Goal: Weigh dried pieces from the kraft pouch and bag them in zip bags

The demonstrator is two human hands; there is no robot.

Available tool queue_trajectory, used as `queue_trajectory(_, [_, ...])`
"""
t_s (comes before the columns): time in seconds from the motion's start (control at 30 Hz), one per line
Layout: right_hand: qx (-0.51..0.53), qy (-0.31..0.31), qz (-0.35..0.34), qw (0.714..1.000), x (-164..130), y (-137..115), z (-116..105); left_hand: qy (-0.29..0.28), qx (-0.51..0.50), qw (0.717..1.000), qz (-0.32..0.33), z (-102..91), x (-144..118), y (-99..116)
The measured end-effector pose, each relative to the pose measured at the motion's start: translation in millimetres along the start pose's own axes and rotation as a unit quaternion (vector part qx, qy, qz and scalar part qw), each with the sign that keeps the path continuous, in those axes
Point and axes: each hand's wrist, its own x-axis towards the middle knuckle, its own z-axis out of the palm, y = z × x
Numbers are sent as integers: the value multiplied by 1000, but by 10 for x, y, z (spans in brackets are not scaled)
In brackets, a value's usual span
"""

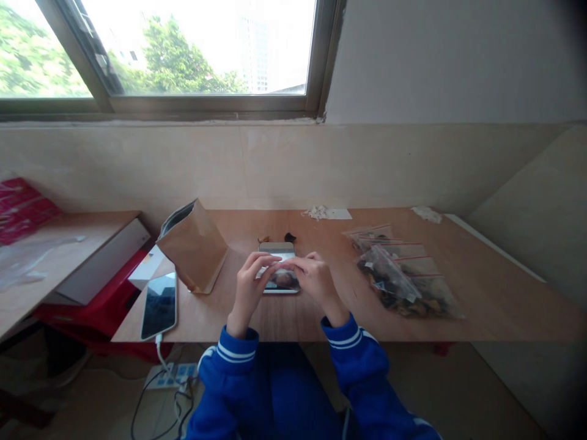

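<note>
My left hand (pixel 252 278) and my right hand (pixel 317 278) meet at the middle of the table, fingers and thumbs closed in a pinch. Between them they hold the top edge of a small clear zip bag (pixel 285 279), which has something dark inside. A flat, pale, silvery device (pixel 277 247) lies beneath the hands, partly covered; I cannot tell exactly what it is. Just behind it are a small dark dried piece (pixel 290 237) and a yellowish-brown one (pixel 264 239).
A brown paper pouch (pixel 202 247) stands open on the left, beside a charging phone (pixel 159 305) at the table edge. Several filled zip bags (pixel 413 278) are piled on the right. White scraps (pixel 317 212) lie at the back. A power strip (pixel 167 375) is on the floor.
</note>
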Motion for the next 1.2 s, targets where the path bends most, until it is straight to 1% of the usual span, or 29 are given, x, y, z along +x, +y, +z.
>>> queue_trajectory(0.07, [-9, -10, -16, 1000, 11, -30, -20, -5, -4, 1000, 1, 21, -14, -6])
queue_trajectory(0.17, [-28, -21, -26, 999, 3, -48, -55, 21, 5, 1000, 2, 39, -12, 1])
queue_trajectory(0.3, [-62, -16, -20, 998, -57, 18, -79, 45, 25, 999, -2, 12, 13, 2])
queue_trajectory(0.43, [-59, -35, -21, 997, -79, 57, -69, 49, 35, 998, -5, -6, -7, -21])
queue_trajectory(0.57, [-65, -51, 5, 997, -62, -50, -89, 64, 32, 997, -21, 23, -84, -32])
queue_trajectory(0.63, [-70, -52, 5, 996, -61, -125, -105, 69, 24, 997, -30, 44, -123, -26])
queue_trajectory(0.77, [-73, -38, -8, 997, -60, -195, -86, 65, 10, 997, -43, 93, -172, -1])
queue_trajectory(0.87, [-82, -22, -13, 996, -40, -169, -38, 73, -2, 995, -63, 128, -192, 17])
queue_trajectory(0.97, [-87, -9, -28, 996, -15, -149, 4, 68, -12, 994, -86, 143, -208, 29])
queue_trajectory(1.03, [-89, -10, -35, 995, -6, -151, 21, 64, -12, 993, -93, 132, -212, 29])
queue_trajectory(1.1, [-90, -27, -38, 995, -7, -151, 30, 65, -4, 994, -89, 100, -209, 17])
queue_trajectory(1.2, [-96, -45, -27, 994, -26, -112, 34, 91, 14, 992, -84, 27, -197, -19])
